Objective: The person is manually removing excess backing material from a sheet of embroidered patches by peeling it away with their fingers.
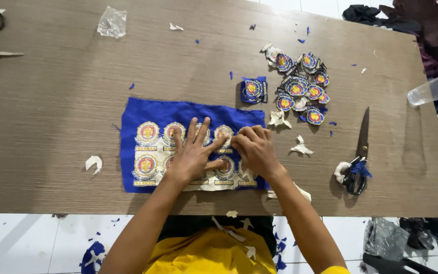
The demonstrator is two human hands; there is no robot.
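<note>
This looks like a small sewing or patch-making workshop, likely a home-based one. A wood-grain tabletop carries a blue cloth sheet of embroidered round badges, a heap of cut-out badges, large scissors and scattered backing-paper scraps. Blue fabric snippets litter the white tiled floor, and dark bundled cloth lies beyond the far corner.

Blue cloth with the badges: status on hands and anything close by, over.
Left hand flat on blue cloth, fingers spread. Right hand pinching at badge sheet. Scissors and cut badges lie clear, right.
</note>
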